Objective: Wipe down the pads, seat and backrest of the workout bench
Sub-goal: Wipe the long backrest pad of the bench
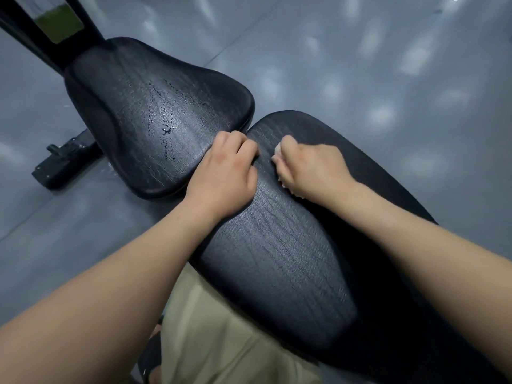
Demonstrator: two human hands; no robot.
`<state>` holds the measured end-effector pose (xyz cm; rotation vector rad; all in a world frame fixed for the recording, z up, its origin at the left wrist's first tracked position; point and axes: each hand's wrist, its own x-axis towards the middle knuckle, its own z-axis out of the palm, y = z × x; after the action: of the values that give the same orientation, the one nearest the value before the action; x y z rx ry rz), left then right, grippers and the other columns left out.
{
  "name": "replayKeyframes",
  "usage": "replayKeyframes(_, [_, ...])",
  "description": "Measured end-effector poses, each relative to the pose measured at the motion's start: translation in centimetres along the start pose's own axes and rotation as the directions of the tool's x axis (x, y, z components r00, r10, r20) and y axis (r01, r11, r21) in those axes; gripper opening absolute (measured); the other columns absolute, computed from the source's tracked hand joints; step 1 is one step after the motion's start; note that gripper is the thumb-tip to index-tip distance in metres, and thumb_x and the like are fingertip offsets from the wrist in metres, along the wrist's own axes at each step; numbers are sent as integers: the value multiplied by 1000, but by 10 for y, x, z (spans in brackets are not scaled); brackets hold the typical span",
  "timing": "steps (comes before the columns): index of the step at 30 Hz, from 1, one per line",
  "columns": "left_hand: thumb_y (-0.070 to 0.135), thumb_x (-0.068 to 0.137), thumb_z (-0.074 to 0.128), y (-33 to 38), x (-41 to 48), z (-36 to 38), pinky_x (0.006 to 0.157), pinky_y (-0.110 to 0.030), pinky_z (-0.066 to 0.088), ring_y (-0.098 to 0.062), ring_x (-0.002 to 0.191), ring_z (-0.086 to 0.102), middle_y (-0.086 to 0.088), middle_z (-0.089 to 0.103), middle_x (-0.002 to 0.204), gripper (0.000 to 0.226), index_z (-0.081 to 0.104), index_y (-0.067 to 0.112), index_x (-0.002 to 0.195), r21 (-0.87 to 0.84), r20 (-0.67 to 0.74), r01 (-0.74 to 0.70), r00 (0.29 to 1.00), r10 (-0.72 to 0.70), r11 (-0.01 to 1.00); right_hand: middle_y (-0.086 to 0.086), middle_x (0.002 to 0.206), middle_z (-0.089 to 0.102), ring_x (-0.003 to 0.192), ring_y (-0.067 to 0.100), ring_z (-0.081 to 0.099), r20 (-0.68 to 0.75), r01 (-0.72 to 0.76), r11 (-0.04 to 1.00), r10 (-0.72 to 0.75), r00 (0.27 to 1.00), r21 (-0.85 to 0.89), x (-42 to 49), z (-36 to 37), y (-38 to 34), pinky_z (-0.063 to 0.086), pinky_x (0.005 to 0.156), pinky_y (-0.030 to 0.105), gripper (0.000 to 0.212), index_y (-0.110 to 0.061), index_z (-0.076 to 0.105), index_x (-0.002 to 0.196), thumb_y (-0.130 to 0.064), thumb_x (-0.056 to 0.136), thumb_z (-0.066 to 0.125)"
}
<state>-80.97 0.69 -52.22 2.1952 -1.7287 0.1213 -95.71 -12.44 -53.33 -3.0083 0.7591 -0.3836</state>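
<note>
Right grip (307,164) closed round white cloth (279,151), pressed on backrest (277,259) near the gap | left grip (224,167) curled, empty, rested on backrest end | seat (155,106) beyond, wet-beaded | judged: cloth soft, light, best held bunched; padding firm, slick where wet.

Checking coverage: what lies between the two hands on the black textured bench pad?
Head view: only bare black textured pad between left hand and right hand gripping white cloth.

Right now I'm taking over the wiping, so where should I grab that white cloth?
Pinch the bunched cloth edge poking out beyond the right hand, coming from the seat side; the fist pins the rest to the backrest.
</note>
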Motion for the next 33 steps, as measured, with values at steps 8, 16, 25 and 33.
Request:
replayKeyframes(8, [17,84,44,-2,1,-1,86,-43,46,-33,104,48,-10,55,105,25,61,10,102,-20,-16,6,1000,-6,1000,9,84,70,76,37,68,-30,-57,989,54,998,-136,34,5,19,34,56,32,38,-19,53,91,-48,102,32])
replayKeyframes(16, [18,82,39,-8,-9,-11,93,-46,46,-33,106,51,-11,59,109,34,63,8,105,-82,5,-29,1000,29,996,18,85,71,79,42,67,16,-74,988,77,997,-139,34,2,-8,33,59,34,39,-13,62,89,-43,98,39])
replayKeyframes(25, [25,82,47,-6,-30,-14,83,-47,45,-32,99,52,-7,58,103,25,61,13,99,124,-67,153,987,-145,980,13,77,69,80,39,67,51,-146,984,152,987,-98,55,-5,3,45,65,34,37,-14,60,73,-41,88,40])
replayKeyframes(33, [29,82,45,-2,-31,-12,81,-47,41,-33,96,52,-7,57,99,25,59,16,98,206,-99,217,975,-200,954,15,93,71,87,41,67,28,-108,991,111,993,-76,27,0,-24,35,62,35,34,-15,60,94,-42,97,39])
